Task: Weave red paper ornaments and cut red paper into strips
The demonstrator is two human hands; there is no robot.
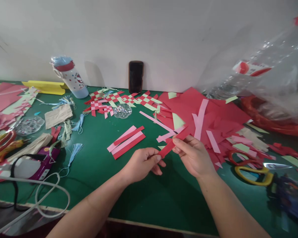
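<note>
A red paper strip (169,147) is stretched between my two hands above the green table (94,195). My left hand (145,161) pinches its lower left end between thumb and fingers. Further up the strip, my right hand (192,153) grips it near the upper right end. To the left of my hands lie several pink and red strips (127,142), side by side and slanted. Behind them rest woven red, pink and green paper pieces (114,97) and a clear dish of small gems (122,111).
Red sheets (188,105) and paper scraps spread at the right, beside scissors (254,175) and a plastic bag (275,72). A phone (136,76) leans on the wall near a bottle (73,79). Tassels, a purple tool (48,162) and a white cable (37,198) lie left.
</note>
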